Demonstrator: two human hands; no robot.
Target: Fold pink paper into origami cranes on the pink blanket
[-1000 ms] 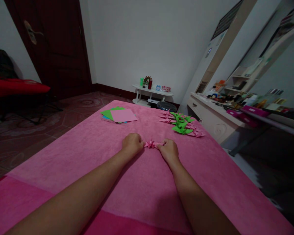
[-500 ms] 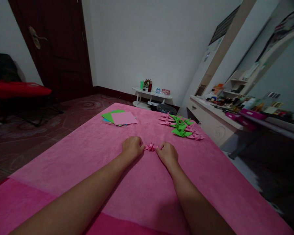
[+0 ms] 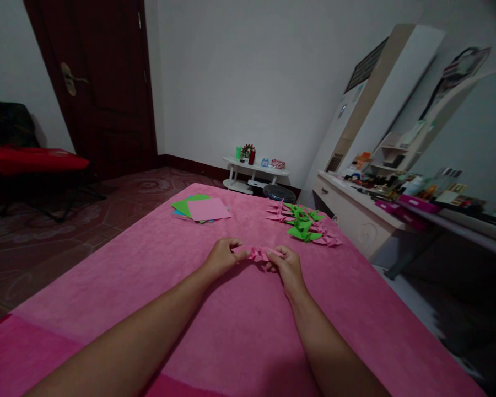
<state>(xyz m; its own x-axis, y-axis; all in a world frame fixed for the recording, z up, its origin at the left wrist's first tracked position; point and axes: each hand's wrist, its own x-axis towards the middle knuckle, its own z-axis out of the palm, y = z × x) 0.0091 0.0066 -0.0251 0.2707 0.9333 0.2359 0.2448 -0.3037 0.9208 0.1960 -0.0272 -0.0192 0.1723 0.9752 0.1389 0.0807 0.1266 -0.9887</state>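
Two hands on it: left hand (image 3: 225, 256) and right hand (image 3: 289, 267) each pinch an end of the pink folded paper (image 3: 254, 253), to the near right of the sheet stack (image 3: 209, 209). I judge it light, springy, easily torn; hold the ends, sparing the creased middle.

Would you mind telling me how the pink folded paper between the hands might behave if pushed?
The pink folded paper is probably very light, being small, creased paper. Its folds likely add some stiffness, but the narrow ends held by the left hand and right hand may bend easily. Its angular outline suggests sliding rather than rolling.
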